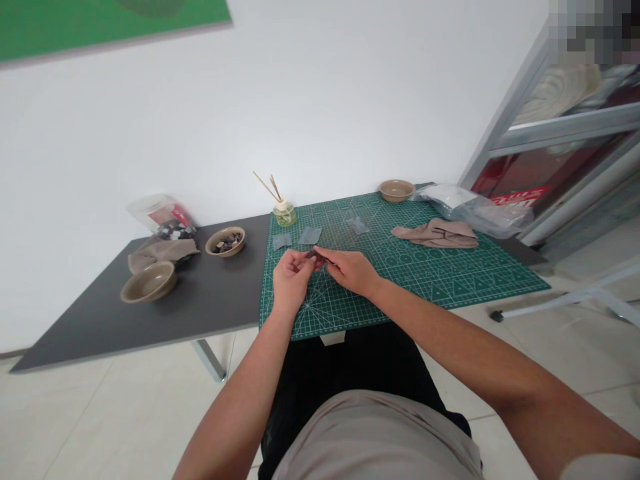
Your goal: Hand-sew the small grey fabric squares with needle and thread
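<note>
My left hand (pixel 291 277) and my right hand (pixel 351 269) meet over the green cutting mat (pixel 400 280). Between their fingertips is a small dark piece (pixel 313 254), mostly covered by the fingers, so I cannot make out its kind. Both hands are closed on it. Just beyond them lie two small grey packets, a left packet (pixel 282 241) and a right packet (pixel 310 235). Farther back on the mat is a clear plastic bag (pixel 357 223).
A bowl of dark and pale bits (pixel 225 242), another bowl (pixel 149 283), a cloth (pixel 163 253) and a plastic tub (pixel 165 212) stand left. A reed diffuser (pixel 285 213) is at the wall. Rightward are a bowl (pixel 397 191), a brown cloth (pixel 440 233) and plastic bags (pixel 475 208).
</note>
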{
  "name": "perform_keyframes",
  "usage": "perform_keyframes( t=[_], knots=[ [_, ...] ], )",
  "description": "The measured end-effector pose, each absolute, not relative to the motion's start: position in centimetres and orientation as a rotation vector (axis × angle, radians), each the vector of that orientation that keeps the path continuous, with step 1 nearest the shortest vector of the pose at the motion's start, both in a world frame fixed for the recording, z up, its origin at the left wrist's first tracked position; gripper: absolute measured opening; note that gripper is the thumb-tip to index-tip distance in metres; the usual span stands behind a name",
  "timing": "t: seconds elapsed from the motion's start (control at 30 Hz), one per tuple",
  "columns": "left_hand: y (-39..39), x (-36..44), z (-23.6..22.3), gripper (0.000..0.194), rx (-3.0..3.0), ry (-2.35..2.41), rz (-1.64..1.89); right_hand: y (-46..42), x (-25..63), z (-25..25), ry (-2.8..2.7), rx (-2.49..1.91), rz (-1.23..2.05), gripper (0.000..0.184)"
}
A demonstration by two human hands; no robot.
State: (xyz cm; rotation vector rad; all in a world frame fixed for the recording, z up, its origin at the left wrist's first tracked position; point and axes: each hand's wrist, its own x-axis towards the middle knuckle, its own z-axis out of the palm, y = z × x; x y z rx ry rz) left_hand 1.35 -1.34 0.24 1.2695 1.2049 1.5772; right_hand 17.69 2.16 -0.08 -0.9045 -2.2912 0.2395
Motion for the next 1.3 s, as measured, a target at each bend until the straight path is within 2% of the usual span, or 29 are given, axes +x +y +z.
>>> perform_keyframes(
  t=[0.13,0.33,0.43,0.57,0.7,1.0,1.3],
  knots=[
    [-1.07,1.07,-0.06,0.02,1.323,1.245,1.629,2.31,17.88,0.07,-2.149,-0.933,0.276,0.043],
    [-0.68,0.91,-0.15,0.016,1.372,1.329,1.451,2.51,18.09,0.0,-2.012,-0.896,0.329,0.038],
    [-0.64,0.94,-0.08,0.015,1.336,1.314,1.416,2.49,18.11,0.15,-2.017,-0.848,0.357,0.037],
    [-0.57,0.97,-0.17,0.026,1.286,1.237,1.424,2.43,18.09,0.35,-2.07,-0.808,0.388,0.038],
    [-0.53,0.97,-0.28,0.022,1.309,1.215,1.482,2.45,18.05,0.3,-2.077,-0.789,0.404,0.037],
    [-0.32,0.72,-0.38,0.028,1.366,1.31,1.432,2.67,17.98,0.27,-2.074,-0.796,0.425,0.035],
    [-0.61,1.05,-0.08,0.02,1.463,1.378,1.332,2.87,17.73,0.16,-2.107,-0.818,0.441,0.023]
  ],
)
